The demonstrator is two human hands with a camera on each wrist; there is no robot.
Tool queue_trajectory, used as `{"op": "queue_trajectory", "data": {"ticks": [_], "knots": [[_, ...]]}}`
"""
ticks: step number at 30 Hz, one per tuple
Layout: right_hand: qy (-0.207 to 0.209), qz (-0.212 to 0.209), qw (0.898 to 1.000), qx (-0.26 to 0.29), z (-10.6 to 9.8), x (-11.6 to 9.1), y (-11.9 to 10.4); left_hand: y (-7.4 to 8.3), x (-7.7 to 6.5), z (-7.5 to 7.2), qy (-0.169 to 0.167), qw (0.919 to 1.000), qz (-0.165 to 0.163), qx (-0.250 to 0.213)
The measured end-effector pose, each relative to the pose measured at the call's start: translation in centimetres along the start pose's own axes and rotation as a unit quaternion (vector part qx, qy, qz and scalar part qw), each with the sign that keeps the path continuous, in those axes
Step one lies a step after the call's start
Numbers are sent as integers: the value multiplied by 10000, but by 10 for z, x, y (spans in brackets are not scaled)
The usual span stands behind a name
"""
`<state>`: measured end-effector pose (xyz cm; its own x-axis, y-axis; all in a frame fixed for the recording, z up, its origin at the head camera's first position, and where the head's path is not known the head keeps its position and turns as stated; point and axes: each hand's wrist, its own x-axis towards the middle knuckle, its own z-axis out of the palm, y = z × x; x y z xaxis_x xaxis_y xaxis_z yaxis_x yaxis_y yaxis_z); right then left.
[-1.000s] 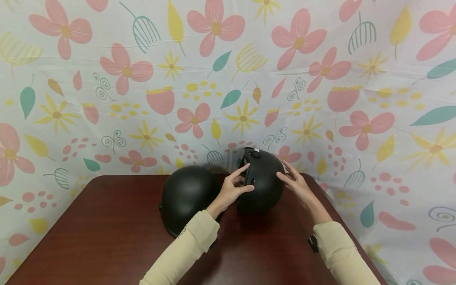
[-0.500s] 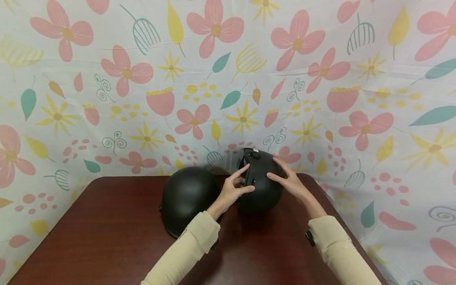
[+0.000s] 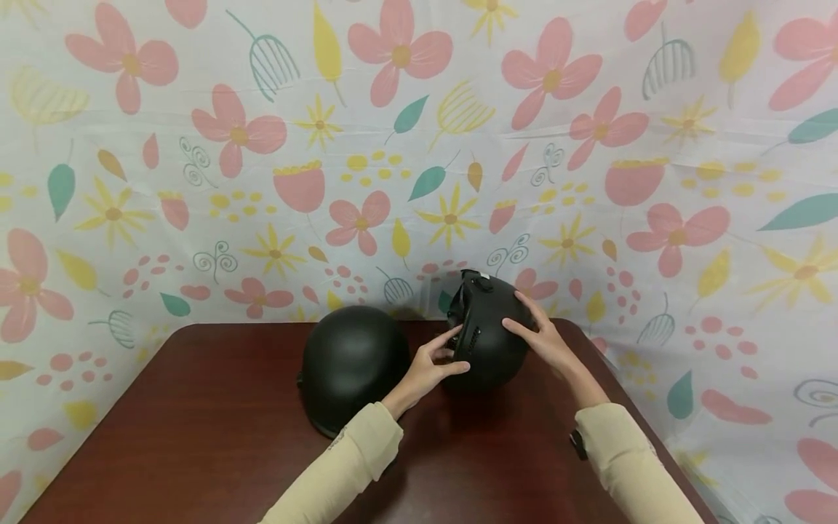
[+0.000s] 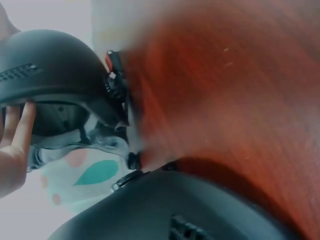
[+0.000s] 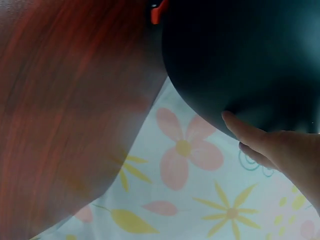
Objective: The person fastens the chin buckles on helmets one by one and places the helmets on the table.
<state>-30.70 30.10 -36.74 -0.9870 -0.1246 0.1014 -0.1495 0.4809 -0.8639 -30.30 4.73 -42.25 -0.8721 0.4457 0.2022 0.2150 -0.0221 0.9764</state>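
Observation:
A black helmet (image 3: 492, 343) stands on its side at the far right of the table, its opening facing left. At that opening, my left hand (image 3: 422, 375) grips the rim, fingers tucked inside and thumb outside. In the left wrist view, fingertips of the left hand (image 4: 16, 150) reach under the rim, near a grey chin strap (image 4: 107, 142). My right hand (image 3: 546, 343) rests on the shell's rounded right side with fingers spread and fairly straight. The right wrist view shows the right hand (image 5: 272, 145) touching the smooth shell (image 5: 240, 55).
A second black helmet (image 3: 353, 356) sits dome up just left, close beside my left forearm. Both lie on a dark red-brown table (image 3: 196, 429). A floral cloth (image 3: 419, 160) hangs behind the table's back edge and along its sides.
The held helmet has turned slightly, showing more of its inside. My left hand has slid a little lower along the rim. My right hand has shifted left onto the shell.

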Motion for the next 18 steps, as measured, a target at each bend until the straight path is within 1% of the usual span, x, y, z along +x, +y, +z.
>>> {"op": "queue_trajectory", "data": {"ticks": [5,10,12,18], "knots": [[137,130,9997,159,-3,0,7,-3,-1,3,142,9997,-28,206],[132,254,9989,359,-1,-3,6,-3,0,3,186,9995,49,238],[130,295,9983,477,0,-5,5,-1,0,3,207,9994,70,253],[115,351,9971,660,2,-6,7,7,-1,2,270,9985,293,373]]}}
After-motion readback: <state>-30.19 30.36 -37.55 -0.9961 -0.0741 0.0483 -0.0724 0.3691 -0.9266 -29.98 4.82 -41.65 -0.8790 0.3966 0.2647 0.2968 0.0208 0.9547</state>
